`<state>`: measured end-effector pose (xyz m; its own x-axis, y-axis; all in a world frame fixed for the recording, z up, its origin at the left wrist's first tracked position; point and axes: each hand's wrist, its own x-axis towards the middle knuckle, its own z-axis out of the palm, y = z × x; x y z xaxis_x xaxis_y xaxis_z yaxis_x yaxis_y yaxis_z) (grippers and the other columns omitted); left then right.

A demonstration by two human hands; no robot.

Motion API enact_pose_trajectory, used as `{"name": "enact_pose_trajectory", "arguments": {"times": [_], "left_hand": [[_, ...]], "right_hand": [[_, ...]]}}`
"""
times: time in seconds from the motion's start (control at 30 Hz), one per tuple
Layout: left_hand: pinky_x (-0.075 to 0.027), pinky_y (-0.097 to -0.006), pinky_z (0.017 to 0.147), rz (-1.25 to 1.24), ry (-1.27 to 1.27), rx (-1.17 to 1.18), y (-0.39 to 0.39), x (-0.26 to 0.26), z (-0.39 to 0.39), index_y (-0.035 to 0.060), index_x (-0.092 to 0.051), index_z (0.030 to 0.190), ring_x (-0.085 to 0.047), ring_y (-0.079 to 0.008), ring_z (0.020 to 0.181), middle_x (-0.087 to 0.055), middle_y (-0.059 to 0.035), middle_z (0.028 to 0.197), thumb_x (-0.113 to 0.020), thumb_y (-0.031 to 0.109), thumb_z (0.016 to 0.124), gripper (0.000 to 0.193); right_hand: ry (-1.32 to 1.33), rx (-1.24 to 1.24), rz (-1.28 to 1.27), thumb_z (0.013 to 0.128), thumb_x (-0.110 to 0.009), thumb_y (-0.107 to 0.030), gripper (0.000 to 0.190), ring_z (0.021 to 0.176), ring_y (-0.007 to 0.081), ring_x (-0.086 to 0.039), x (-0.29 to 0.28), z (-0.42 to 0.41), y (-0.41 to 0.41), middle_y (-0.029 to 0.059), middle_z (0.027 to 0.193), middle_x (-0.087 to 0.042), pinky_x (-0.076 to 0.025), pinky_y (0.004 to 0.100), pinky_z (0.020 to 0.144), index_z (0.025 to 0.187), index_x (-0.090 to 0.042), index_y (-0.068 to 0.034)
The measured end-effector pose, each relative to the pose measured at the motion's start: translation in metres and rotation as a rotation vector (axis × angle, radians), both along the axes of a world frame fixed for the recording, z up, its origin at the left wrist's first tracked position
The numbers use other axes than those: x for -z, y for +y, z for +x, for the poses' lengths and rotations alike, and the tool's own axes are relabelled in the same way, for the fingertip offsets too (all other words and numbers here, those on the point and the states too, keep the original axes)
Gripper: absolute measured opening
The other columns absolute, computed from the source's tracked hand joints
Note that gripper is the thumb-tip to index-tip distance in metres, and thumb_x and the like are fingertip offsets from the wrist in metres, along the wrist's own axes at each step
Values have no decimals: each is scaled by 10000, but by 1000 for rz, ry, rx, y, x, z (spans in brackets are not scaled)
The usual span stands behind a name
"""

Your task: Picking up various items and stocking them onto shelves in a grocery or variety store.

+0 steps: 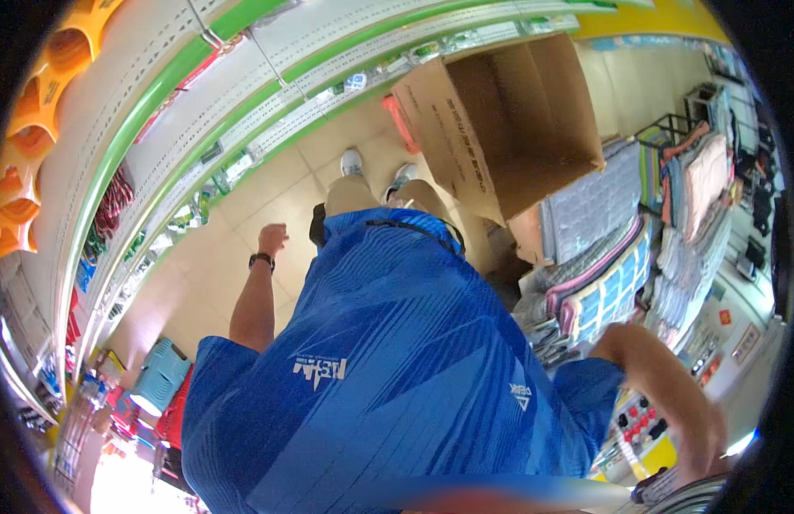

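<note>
My left hand (273,239), with a dark band at its wrist, hangs at my side above the tiled floor (268,199). Its fingers are loosely bent, and nothing shows in them. My right hand (708,440) is raised beside my head at the lower right rim, blurred and partly cut off; whether it grips anything is unclear. Ahead and to the right of my legs stands a large cardboard box (532,115), its top open and a printed flap (451,135) folded outward. Neither hand touches the box.
Shelving with green front rails (159,83) runs along the left and ahead. An orange plastic rack (34,148) is at far left. Folded textiles (593,189) are stacked to the right, including a blue checked one (606,283). A light-blue plastic basket (160,376) stands lower left.
</note>
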<state>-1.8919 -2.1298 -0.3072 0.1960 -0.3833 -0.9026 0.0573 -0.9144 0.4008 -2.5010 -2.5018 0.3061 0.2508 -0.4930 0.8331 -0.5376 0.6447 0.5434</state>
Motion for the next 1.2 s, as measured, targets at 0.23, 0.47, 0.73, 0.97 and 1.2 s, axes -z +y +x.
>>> {"name": "enact_pose_trajectory", "arguments": {"times": [0.23,0.47,0.73,0.97,1.2], "left_hand": [[-544,-287,607,-164,-143,-135,-125,-35,27,56,-684,1026,-719,-138,838,-692,-31,888,-608,304,939,273],[-549,-298,589,-255,-186,-22,-148,-33,10,37,-702,997,-732,-169,780,-716,-57,894,-631,319,907,304],[-567,-280,503,-216,-125,265,-75,8,25,45,-638,844,-725,-145,658,-679,-36,752,-553,213,969,226],[-580,-363,580,-259,-165,86,-29,24,12,83,-632,822,-712,-198,686,-645,-65,726,-698,236,882,177],[-567,-435,723,-436,-323,271,5,56,17,129,-621,818,-676,-294,880,-668,-75,825,-775,271,784,212]], "right_hand": [[-73,1,-43,1003,-460,-202,219,751,217,-664,12,-24,58,36,915,-676,-517,429,675,1014,-668,-135],[-124,-88,-138,997,-466,-206,217,760,225,-663,10,-46,71,45,925,-677,-514,432,675,1014,-668,-129],[-184,-259,-201,991,-472,-209,215,771,235,-662,7,-58,57,54,937,-678,-510,434,676,1014,-667,-123],[-253,-508,-254,985,-477,-213,215,781,243,-661,18,-25,10,62,947,-679,-507,436,676,1014,-667,-117],[-292,-735,-307,979,-482,-216,215,791,252,-660,11,4,-23,71,957,-680,-504,439,676,1015,-666,-111]]}}
